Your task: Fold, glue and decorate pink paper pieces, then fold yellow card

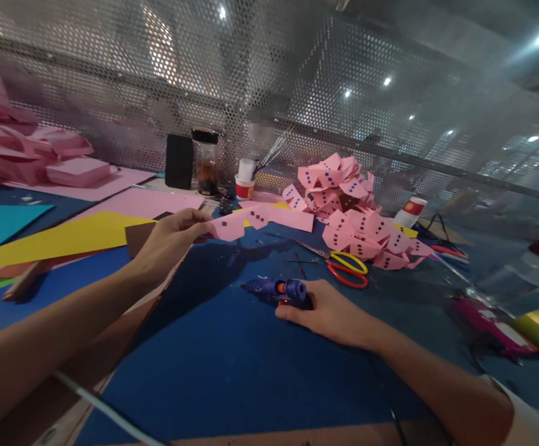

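Note:
My left hand (176, 238) pinches the left end of a pink paper strip (230, 227) marked with small dark squares, held just above the blue work surface (232, 359). My right hand (329, 313) is closed around a blue glue gun (276, 288), low over the blue surface, its nozzle facing left and a small red light showing on it. Beyond the glue gun lie scissors (350, 269) with one yellow and one red handle loop. Folded pink paper pieces with dark squares form a pile (337, 186) at the back, and more (374, 238) lie in front of it.
A dark-lidded jar (207, 164) and a red-and-white cup (245, 186) stand before a perforated metal screen (260, 80). Yellow paper (78, 235), teal paper (9, 223) and pink folded pieces (78, 171) are at the left. A magenta tool (492, 325) lies at the right.

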Demonstrator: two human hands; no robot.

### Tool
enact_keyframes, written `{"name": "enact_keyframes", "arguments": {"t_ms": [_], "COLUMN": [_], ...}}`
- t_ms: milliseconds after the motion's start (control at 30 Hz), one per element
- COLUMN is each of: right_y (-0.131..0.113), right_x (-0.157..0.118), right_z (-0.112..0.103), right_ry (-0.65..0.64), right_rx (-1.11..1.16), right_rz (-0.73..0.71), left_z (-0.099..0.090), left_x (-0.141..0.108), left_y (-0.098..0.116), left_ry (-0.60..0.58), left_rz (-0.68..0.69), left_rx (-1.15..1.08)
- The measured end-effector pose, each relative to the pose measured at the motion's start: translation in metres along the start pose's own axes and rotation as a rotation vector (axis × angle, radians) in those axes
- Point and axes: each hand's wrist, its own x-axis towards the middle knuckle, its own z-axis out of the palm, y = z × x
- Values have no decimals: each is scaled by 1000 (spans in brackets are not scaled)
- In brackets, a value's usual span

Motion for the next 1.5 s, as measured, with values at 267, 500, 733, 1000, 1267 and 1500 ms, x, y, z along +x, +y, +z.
{"name": "enact_keyframes", "arguments": {"t_ms": [267,500,733,1000,1267,1500], "right_y": [-3,-3,-1,-3,1,4], "right_x": [0,1,-1,-3,-3,-2], "right_z": [1,2,2,1,1,-3], "right_ry": [18,22,27,86,92,100], "right_rx": [-63,-54,39,184,50,-48], "right_rz": [2,27,33,3,-2,40], "left_z": [0,2,1,3,1,3], "left_x": [-2,-2,-4,-4,-2,-4], "left_y": [1,4,4,5,-1,6], "left_ry": [-19,-6,-8,-24,-53,-37], "left_rz": [28,18,3,-3,42,23], "left_rx": [29,59,69,69,104,96]}}
